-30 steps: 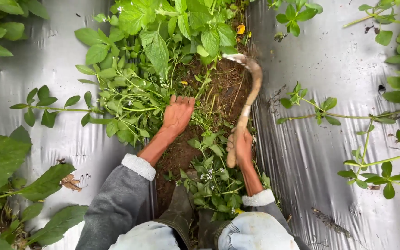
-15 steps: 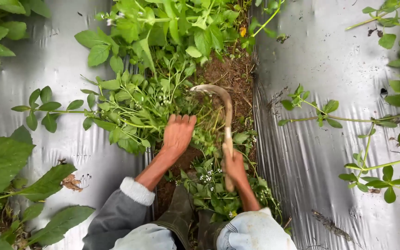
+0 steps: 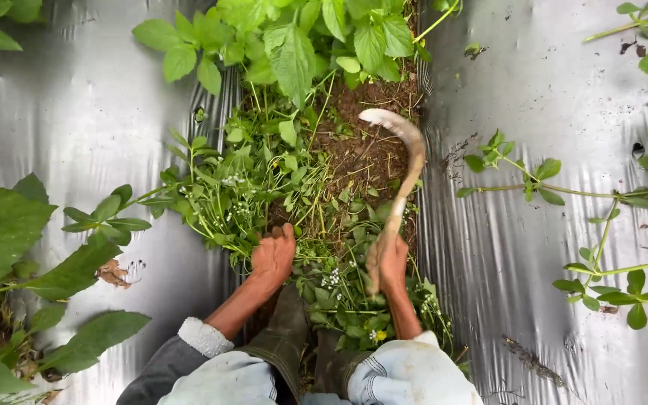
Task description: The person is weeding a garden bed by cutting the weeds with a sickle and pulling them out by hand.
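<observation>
Fingers (image 3: 381, 259) of our right hand (image 3: 386, 264) wrap the sickle (image 3: 406, 161), its blade over bare soil (image 3: 361, 154); our left hand (image 3: 273, 253) grips weeds (image 3: 226, 199). Mid-weeding, we judge; next needs a cut at the stems.

Head cam, looks steeply down, close over soil strip (image 3: 361, 154) btw plastic sheets
</observation>
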